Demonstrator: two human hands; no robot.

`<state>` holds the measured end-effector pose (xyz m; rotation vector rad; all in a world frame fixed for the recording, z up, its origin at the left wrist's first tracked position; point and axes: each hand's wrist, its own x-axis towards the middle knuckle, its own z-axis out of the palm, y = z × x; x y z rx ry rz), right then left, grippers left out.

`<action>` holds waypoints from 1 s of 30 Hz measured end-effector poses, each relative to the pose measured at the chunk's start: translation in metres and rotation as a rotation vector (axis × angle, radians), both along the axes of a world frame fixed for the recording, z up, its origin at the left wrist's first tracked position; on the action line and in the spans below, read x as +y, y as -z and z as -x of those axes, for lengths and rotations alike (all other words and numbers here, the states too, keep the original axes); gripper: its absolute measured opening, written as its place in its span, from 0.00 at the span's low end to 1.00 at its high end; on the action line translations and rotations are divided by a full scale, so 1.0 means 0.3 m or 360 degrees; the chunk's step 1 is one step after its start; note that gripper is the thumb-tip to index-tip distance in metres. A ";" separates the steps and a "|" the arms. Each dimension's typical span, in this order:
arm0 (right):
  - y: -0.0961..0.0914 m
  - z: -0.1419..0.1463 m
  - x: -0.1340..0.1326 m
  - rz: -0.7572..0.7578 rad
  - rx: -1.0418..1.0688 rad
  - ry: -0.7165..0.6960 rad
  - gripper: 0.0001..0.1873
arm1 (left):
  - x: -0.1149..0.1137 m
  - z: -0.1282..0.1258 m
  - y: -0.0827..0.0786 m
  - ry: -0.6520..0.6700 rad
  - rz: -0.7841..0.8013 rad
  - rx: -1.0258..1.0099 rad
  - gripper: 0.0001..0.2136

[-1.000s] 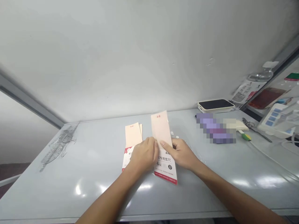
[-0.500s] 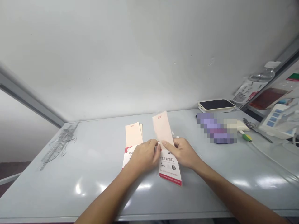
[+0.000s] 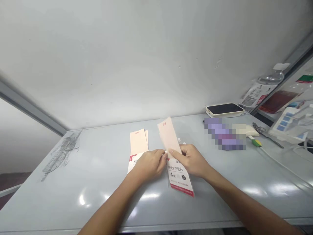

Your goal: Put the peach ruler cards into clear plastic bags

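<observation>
A folded pale-pink and white packaging card [image 3: 180, 178] with red edging and Chinese print for a ruler set is tilted above the table. My right hand [image 3: 194, 160] grips its right side, thumb lying across the front. At the left edge, the fingertips of my left hand [image 3: 150, 164] are pinched closed against the card, beside a small white bit [image 3: 166, 151]. Similar pink and white cards [image 3: 138, 142] lie stacked on the table, partly covered by my left hand. Two small white scraps [image 3: 179, 139] rest just behind my right hand.
Clear printed rulers [image 3: 62, 151] lie in a pile at the table's left. On the right are a phone [image 3: 225, 110], a blurred-out purple item [image 3: 221, 133], a white cable [image 3: 281, 163], tweezers-like metal tools [image 3: 267, 134], a white box [image 3: 288, 124] and a water bottle [image 3: 262, 88].
The card has turned slightly, its lower end swinging right and its top left. Both hands keep their grip at nearly the same spot. The view has shifted a little.
</observation>
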<state>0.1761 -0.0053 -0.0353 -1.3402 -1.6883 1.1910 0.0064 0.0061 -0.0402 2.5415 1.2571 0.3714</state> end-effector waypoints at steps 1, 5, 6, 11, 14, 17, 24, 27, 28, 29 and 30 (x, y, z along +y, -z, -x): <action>-0.001 -0.001 0.000 -0.0002 -0.0007 -0.0007 0.20 | 0.001 0.001 -0.001 0.0016 0.0003 0.0008 0.13; -0.004 -0.001 0.002 -0.0020 -0.0026 -0.0006 0.20 | 0.000 0.006 0.001 0.0057 -0.0017 0.0085 0.13; -0.005 -0.001 0.003 -0.0022 -0.0030 -0.0009 0.20 | 0.000 0.007 0.003 0.0063 -0.0027 0.0111 0.13; -0.002 -0.002 0.008 -0.0011 -0.0045 -0.0007 0.20 | -0.001 0.012 0.008 0.0085 -0.0091 0.0211 0.13; 0.004 -0.001 0.010 0.0008 -0.0044 -0.0005 0.20 | -0.004 0.008 0.007 0.0078 -0.0076 0.0213 0.13; 0.008 0.004 0.008 0.0006 -0.0040 -0.0002 0.20 | -0.011 0.001 0.002 0.0005 -0.0031 0.0144 0.15; 0.011 0.018 -0.007 0.0021 -0.0004 0.0016 0.21 | -0.027 -0.022 -0.001 -0.0162 0.0063 0.0013 0.14; 0.010 0.022 -0.012 0.0048 0.0012 0.0000 0.20 | -0.034 -0.037 0.003 -0.0270 0.0073 0.0042 0.12; 0.010 0.022 -0.013 0.0059 0.0021 -0.0007 0.20 | -0.037 -0.042 0.005 -0.0295 0.0071 0.0061 0.11; 0.010 0.022 -0.014 0.0070 0.0030 -0.0013 0.20 | -0.039 -0.045 0.007 -0.0310 0.0065 0.0085 0.11; 0.010 0.022 -0.014 0.0075 0.0040 -0.0012 0.20 | -0.041 -0.047 0.009 -0.0312 0.0056 0.0110 0.11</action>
